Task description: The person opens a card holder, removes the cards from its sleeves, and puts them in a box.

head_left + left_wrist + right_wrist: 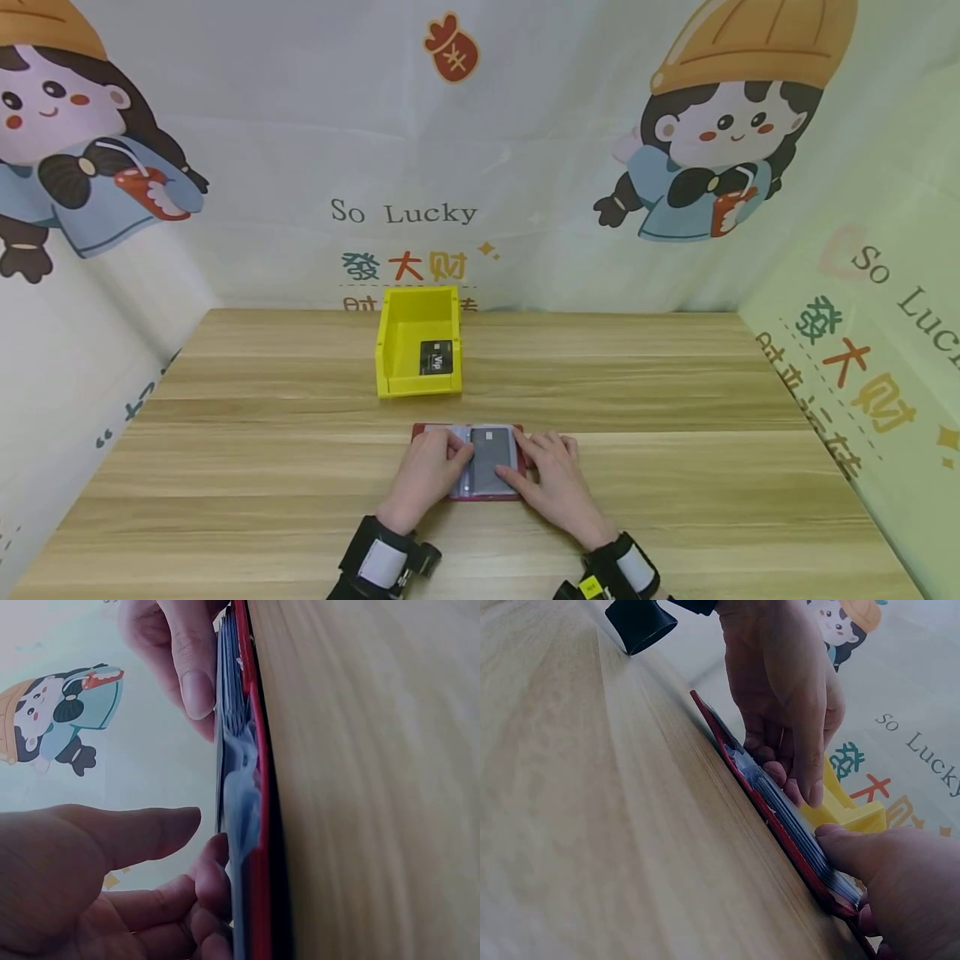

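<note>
A red card holder (521,492) lies spread open on the table, with clear plastic sleeves (244,799) inside. A grey card (491,458) with a small chip mark lies on its right-hand page. My left hand (429,468) rests over the left page. Its fingertips touch the sleeves near the fold, and its thumb stands apart from them in the left wrist view. My right hand (551,479) grips the holder's right side, its thumb lying over the grey card and its other fingers around the outer edge. Stacked sleeve edges (799,825) show in the right wrist view.
Behind the holder, a yellow bin (382,367) stands on the wooden table (637,392). A black card (437,357) marked "Vip" lies inside it. Printed cloth (540,167) hangs along the back and sides of the table.
</note>
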`<state>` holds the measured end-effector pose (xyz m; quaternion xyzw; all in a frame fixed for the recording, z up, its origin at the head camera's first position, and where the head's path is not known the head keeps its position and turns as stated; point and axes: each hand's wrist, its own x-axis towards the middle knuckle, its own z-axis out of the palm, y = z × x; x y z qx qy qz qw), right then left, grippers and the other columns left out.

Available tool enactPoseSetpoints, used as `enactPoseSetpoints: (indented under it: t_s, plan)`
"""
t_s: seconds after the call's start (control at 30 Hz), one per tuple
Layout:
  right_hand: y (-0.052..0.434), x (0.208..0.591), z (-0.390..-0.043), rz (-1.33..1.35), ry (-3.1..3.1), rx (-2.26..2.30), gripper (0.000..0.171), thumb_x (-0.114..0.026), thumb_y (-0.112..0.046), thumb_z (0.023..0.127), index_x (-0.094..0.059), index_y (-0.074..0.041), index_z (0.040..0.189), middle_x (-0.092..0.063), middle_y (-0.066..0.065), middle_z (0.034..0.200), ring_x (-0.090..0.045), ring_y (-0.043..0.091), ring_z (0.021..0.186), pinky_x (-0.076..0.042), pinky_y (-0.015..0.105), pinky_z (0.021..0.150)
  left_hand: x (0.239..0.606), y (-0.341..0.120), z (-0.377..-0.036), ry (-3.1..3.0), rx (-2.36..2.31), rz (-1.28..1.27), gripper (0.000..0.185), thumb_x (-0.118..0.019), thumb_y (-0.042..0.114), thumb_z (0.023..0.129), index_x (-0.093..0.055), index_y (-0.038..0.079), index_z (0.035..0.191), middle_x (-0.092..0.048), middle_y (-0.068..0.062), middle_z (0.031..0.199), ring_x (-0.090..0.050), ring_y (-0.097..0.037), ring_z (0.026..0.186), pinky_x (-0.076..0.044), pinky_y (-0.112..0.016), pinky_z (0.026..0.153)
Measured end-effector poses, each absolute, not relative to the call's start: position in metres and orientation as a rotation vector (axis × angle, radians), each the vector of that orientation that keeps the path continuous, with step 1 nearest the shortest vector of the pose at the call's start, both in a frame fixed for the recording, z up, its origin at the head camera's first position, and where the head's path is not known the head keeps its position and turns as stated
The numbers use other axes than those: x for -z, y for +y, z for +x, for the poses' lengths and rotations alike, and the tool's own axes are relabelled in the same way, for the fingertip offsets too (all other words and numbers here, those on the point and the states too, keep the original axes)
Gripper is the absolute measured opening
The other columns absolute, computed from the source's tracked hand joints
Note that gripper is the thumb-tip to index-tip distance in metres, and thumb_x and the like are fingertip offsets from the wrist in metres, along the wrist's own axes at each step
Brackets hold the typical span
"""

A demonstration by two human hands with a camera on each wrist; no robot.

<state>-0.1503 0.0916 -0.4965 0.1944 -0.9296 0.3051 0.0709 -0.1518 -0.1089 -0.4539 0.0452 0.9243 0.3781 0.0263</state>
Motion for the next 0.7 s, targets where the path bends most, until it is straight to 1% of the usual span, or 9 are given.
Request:
enactPoseSetpoints:
  t_s: [0.17,0.3,0.5,0.7]
  plan:
    - [0.0914,0.4968,-0.1511,0.584,-2.798,-0.910,0.059,-0.075,-0.038,0.088,-0.064,-0.001,0.133,-0.053,-0.006,0.082,-0.043,0.013,0.087,-0.025,0.038,0.087,0.4546,-0.1086,-0.1518,2.853,-1.155,0.126,0.021,-0.067,0.016,0.095,-0.072,0.001,0.082,-0.058,-0.001,0.067,-0.049,-0.011,0.061,-0.035,-0.020,0.054]
    - [0.0914,0.4972,-0.1518,0.584,-2.801,-0.907,0.060,-0.075,-0.039,0.088,-0.063,-0.001,0.133,-0.049,-0.007,0.080,-0.042,0.013,0.086,-0.024,0.039,0.087,0.4551,-0.1086,-0.1517,2.849,-1.160,0.124,0.021,-0.067,0.016,0.095,-0.073,0.001,0.082,-0.056,-0.001,0.065,-0.048,-0.012,0.060,-0.034,-0.020,0.053]
    - [0.0914,0.4985,-0.1525,0.580,-2.806,-0.890,0.060,-0.074,-0.040,0.089,-0.063,-0.002,0.133,-0.047,-0.008,0.079,-0.041,0.012,0.086,-0.024,0.038,0.087,0.4550,-0.1088,-0.1515,2.842,-1.161,0.137,0.021,-0.066,0.016,0.096,-0.073,0.000,0.085,-0.056,-0.001,0.067,-0.049,-0.012,0.060,-0.034,-0.020,0.053]
    - [0.0910,0.4984,-0.1523,0.583,-2.809,-0.901,0.060,-0.074,-0.040,0.089,-0.063,-0.001,0.133,-0.049,-0.008,0.080,-0.041,0.012,0.086,-0.024,0.038,0.087,0.4555,-0.1087,-0.1505,2.860,-1.134,0.151,0.023,-0.066,0.017,0.096,-0.073,0.001,0.081,-0.055,0.000,0.065,-0.047,-0.011,0.058,-0.032,-0.020,0.052]
